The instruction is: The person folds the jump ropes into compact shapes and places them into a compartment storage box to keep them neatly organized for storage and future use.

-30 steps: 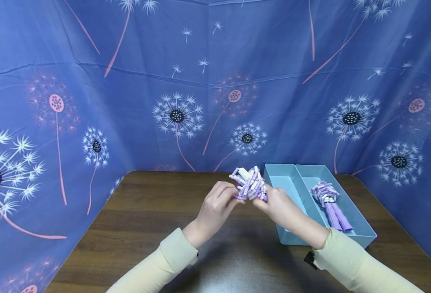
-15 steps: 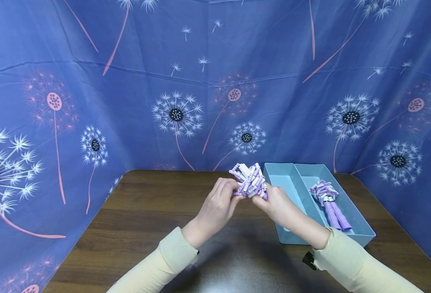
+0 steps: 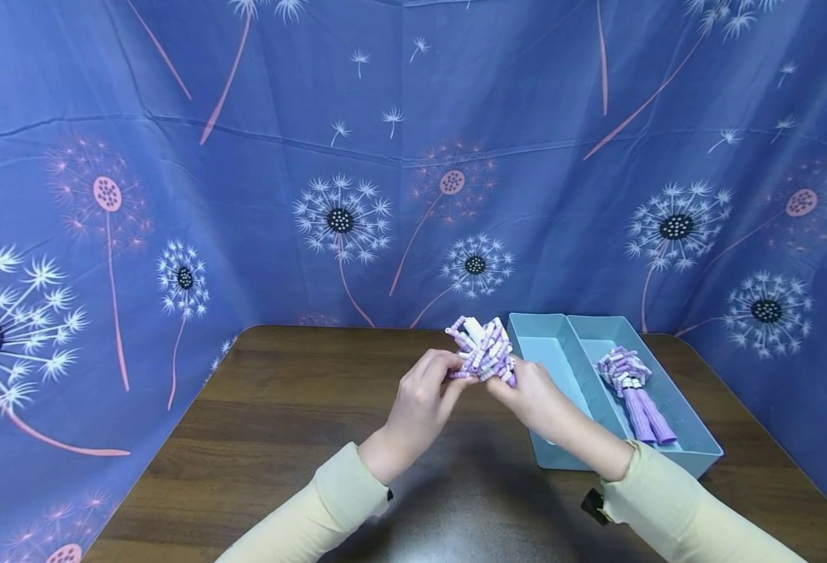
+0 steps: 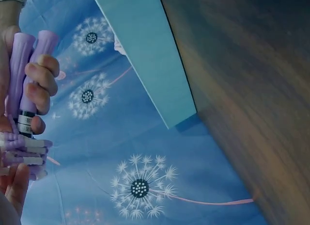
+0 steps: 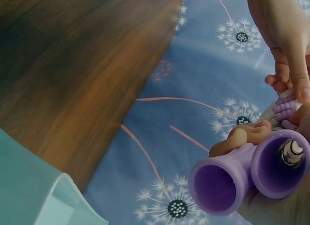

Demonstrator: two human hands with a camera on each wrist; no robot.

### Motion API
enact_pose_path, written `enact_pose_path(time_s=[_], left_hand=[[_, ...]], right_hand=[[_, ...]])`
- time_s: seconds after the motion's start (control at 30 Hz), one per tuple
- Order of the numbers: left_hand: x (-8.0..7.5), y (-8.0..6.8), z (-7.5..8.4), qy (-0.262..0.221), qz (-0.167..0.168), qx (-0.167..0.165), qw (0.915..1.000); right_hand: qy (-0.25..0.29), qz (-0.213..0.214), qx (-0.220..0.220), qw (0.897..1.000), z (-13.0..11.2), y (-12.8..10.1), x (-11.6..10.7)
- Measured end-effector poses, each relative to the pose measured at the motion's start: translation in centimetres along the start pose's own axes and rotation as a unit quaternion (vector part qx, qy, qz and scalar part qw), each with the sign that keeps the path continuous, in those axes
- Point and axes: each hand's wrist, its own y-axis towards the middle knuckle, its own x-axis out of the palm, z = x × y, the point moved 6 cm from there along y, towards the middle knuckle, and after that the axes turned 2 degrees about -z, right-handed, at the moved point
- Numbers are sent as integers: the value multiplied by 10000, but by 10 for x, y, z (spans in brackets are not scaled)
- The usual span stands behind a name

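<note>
The tray (image 3: 568,332) sits on the table (image 3: 280,422), toward its right rear corner. A bundled skipping rope (image 3: 631,387) lies in the tray's right compartment. Just left of the tray, both hands hold a second rope bundle (image 3: 482,356) above the table.

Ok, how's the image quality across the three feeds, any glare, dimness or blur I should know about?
Head view: evenly lit and sharp, a pale sheen on the table near the sleeves, and wide-angle bending at the backdrop edges. Left wrist view: dim and bluish, the beaded rope bundle cut off at the frame edge. Right wrist view: dark, the purple handles close up and slightly soft.
</note>
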Motion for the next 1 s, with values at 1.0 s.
enact_pose_path(time_s=[1.0], left_hand=[[-3, 19, -7, 720, -663, 25, 9952]], right_hand=[[2599, -1395, 1049, 9497, 1, -1, 21]])
